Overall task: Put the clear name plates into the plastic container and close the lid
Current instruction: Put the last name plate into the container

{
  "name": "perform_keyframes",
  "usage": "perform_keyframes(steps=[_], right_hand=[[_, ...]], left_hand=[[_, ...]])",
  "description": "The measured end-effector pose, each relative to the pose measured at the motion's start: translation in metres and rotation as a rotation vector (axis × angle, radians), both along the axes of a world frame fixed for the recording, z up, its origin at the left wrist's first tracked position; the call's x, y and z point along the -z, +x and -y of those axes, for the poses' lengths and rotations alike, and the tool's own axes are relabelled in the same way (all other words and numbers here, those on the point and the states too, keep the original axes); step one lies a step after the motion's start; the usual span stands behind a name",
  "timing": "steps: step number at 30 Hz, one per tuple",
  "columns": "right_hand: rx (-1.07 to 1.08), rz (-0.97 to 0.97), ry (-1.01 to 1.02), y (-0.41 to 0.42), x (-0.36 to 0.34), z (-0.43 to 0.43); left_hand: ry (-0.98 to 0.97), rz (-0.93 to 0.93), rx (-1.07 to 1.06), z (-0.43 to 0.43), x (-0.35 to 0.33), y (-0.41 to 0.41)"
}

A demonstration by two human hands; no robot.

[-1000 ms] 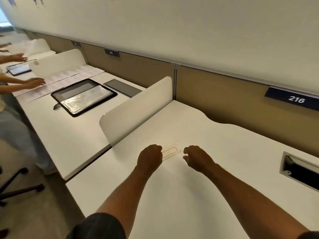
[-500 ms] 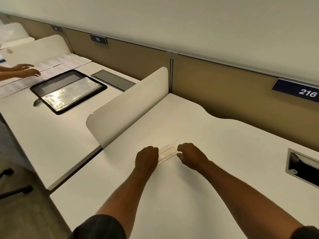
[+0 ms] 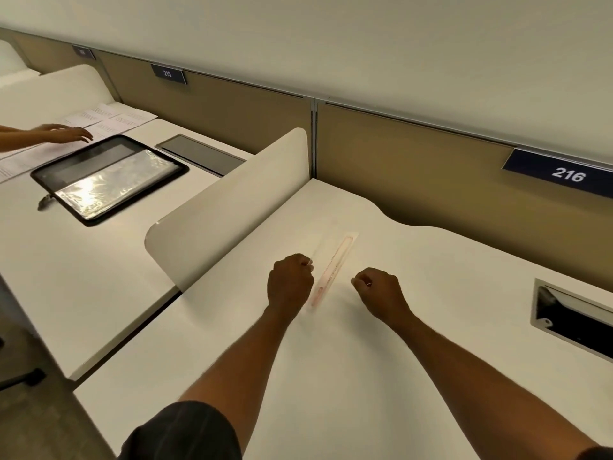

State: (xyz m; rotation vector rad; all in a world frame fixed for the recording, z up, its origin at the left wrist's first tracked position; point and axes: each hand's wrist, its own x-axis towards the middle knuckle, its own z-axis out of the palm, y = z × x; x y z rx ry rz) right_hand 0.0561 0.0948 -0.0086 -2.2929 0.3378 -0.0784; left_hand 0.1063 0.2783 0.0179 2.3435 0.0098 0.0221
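Setting: white desk [image 3: 438,327], one of a partitioned row; tan partition panel [image 3: 431,167] behind.
Plate: long clear acrylic name plate [image 3: 333,270], reddish outline, between the hands.
Axis: runs away from the person, far end angled right.
Left hand [image 3: 290,283]: pinches the plate's left edge.
Right hand [image 3: 381,293]: curled, apart from the plate, apparently empty.
Risk: a one-edge pinch on slick plastic could let it pivot or slip. Container unseen.

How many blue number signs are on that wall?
3: sign 216 at far right, sign 215 left of centre, a blurred sign at far left. More may be offscreen.
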Motion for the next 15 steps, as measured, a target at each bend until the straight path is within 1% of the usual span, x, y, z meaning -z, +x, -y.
perform_keyframes(steps=[1,3,4,6,9,12,13,15], right_hand=[[0.01,-0.046,0.128,-0.002,-0.002,0.006],[-0.021,-0.18,0.489,-0.007,-0.007,0.016],[-0.044,-0.245,0.647,-0.011,-0.01,0.021],[-0.086,-0.329,0.843,-0.018,-0.016,0.03],[-0.126,-0.334,1.053,-0.026,-0.02,0.041],[-0.137,-0.275,1.23,-0.032,-0.029,0.052],[-0.137,-0.253,1.251,-0.034,-0.033,0.055],[-0.148,-0.206,1.227,-0.039,-0.04,0.064]], left_hand=[[-0.192,-0.057,-0.023,0.007,-0.004,-0.001],[-0.564,-0.169,-0.073,0.021,-0.01,-0.004],[-0.698,-0.215,-0.101,0.026,-0.012,-0.006],[-0.899,-0.295,-0.129,0.038,-0.014,-0.011],[-1.087,-0.395,-0.126,0.055,-0.016,-0.019],[-1.162,-0.443,-0.092,0.072,-0.015,-0.028],[-1.167,-0.451,-0.079,0.076,-0.015,-0.03],[-1.18,-0.481,-0.044,0.084,-0.017,-0.032]])
